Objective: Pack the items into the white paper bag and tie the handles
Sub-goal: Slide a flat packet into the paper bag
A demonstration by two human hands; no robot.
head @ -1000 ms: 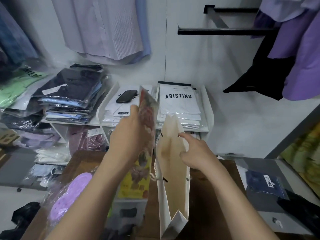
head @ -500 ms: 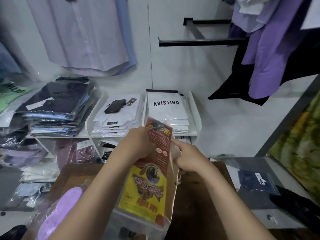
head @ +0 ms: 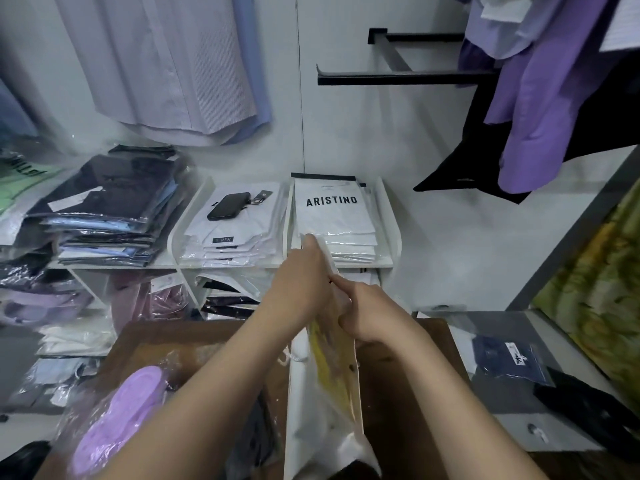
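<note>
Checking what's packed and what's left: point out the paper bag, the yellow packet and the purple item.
paper bag [head: 311,420], head view, on its white left outer wall.
yellow packet [head: 329,358], head view, on the yellow part showing inside the bag's mouth.
purple item [head: 117,420], head view, middle of it, in clear plastic on the table.

My white paper bag [head: 322,417] stands upright on the brown table [head: 408,382], mouth open, the yellow-labelled packet [head: 330,358] slid partway inside it.

The paper bag [head: 322,403] stands on the counter [head: 408,382], a packet [head: 330,368] seemingly partway inside it. Left of the bag lies a wrapped item [head: 117,414]. Behind, a shelf [head: 388,237] holds folded shirts [head: 336,220], a phone [head: 228,206] on the left stack.
</note>
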